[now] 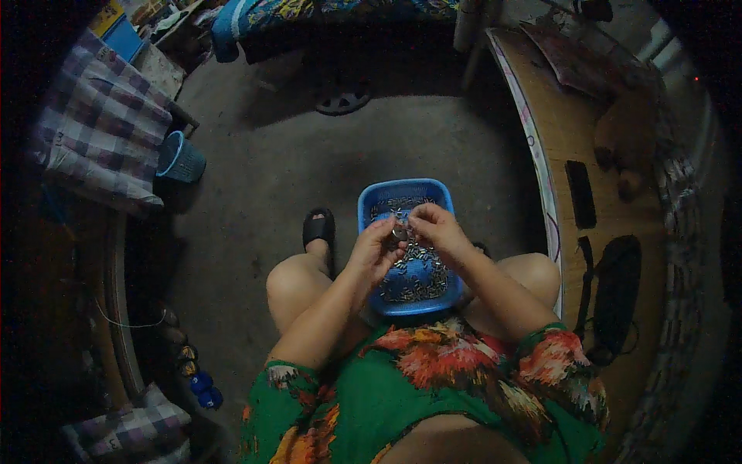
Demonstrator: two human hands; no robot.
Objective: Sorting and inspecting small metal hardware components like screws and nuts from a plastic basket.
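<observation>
A blue plastic basket (pixel 417 309) sits between my knees, holding many small, shiny metal pieces (pixel 421 288) spread over its bottom. Above it, both hands are close together. My left hand (pixel 374 249) is closed around a small, round, silvery metal piece (pixel 399 233), its fingers curled beneath. Beside that piece, my right hand (pixel 437 227) has thumb and forefinger pinched together. Whatever lies in that pinch is too small to make out.
At right stands a long wooden bench (pixel 568 255) with dark items on it. A blue bin (pixel 182 158) stands left, near a checked cloth (pixel 108 124). A round dark base (pixel 342 103) rests on the floor ahead. Blue objects (pixel 204 389) lie lower left.
</observation>
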